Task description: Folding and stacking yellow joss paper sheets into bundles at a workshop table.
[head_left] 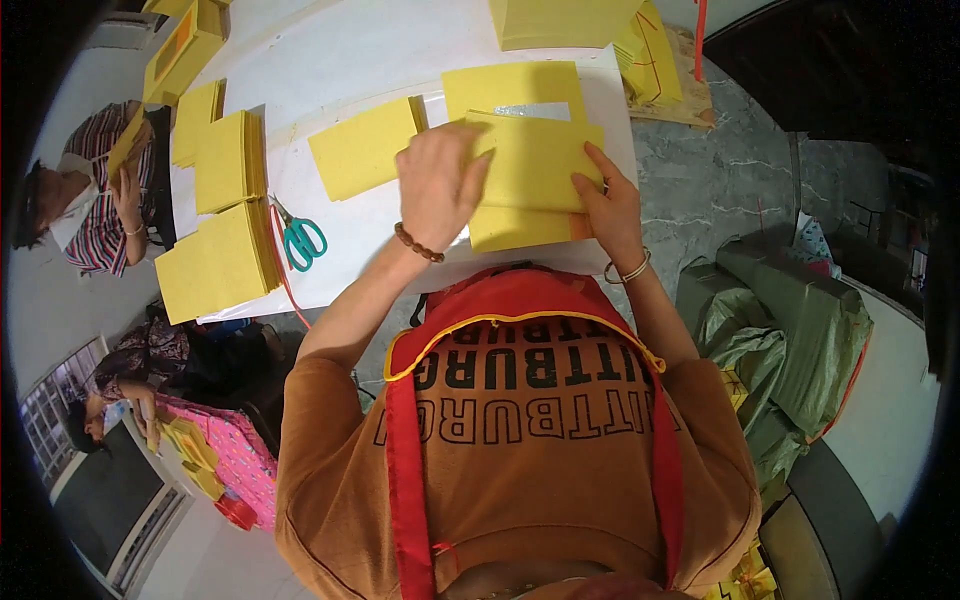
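Observation:
A yellow paper sheet or thin stack (530, 160) lies in front of me at the table's near edge, over more yellow paper (520, 85) with a silvery patch on it. My right hand (612, 205) grips its right edge, thumb and fingers at the side. My left hand (440, 175), slightly blurred, is curled at its upper left corner; the fingertips are partly hidden. Just left of that hand rests a separate stack of yellow paper (365, 150). Green-handled scissors (302, 240) lie farther left on the white table (300, 100).
Several yellow paper stacks (230, 165) line the table's left side. A larger yellow stack (560, 25) stands at the far edge. A seated person (100, 190) holds yellow paper at the left; another person (130, 380) works below. Green wrapped bundles (790, 320) stand on the right.

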### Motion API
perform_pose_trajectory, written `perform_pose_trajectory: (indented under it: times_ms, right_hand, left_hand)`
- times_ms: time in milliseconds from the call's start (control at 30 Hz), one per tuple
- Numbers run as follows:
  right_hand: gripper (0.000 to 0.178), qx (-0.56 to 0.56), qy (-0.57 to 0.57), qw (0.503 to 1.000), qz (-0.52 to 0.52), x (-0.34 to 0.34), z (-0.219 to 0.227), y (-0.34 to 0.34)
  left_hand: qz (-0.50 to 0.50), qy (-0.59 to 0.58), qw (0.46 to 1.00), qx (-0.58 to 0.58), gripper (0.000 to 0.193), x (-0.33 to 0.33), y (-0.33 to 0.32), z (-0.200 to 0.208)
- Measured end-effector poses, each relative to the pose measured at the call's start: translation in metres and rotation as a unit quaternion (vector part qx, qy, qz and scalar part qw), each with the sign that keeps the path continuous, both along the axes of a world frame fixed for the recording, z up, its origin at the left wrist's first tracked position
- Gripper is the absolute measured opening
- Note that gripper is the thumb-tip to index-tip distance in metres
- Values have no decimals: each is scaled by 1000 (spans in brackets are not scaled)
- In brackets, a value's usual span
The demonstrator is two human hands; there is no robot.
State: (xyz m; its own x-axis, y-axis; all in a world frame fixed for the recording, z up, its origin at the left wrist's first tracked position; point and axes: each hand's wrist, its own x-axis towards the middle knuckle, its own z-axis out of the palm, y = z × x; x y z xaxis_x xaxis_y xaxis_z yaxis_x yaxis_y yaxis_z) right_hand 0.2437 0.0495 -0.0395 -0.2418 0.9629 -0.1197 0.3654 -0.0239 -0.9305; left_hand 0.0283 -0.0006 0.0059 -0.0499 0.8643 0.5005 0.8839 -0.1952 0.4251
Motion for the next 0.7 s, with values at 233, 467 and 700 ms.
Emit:
perform_pose_trajectory:
  times_ms: [233, 467, 700]
  right_hand:
    - [43, 22, -21, 1000, 4, 0, -2, 2]
    - [42, 213, -241, 947, 14, 0, 24, -18]
    - [44, 302, -307, 876, 215, 22, 6, -54]
  left_hand:
    - [-159, 63, 979, -112, 45, 30, 14, -28]
    - [-146, 112, 972, -145, 50, 30, 13, -38]
    - [-146, 131, 972, -132, 50, 32, 13, -37]
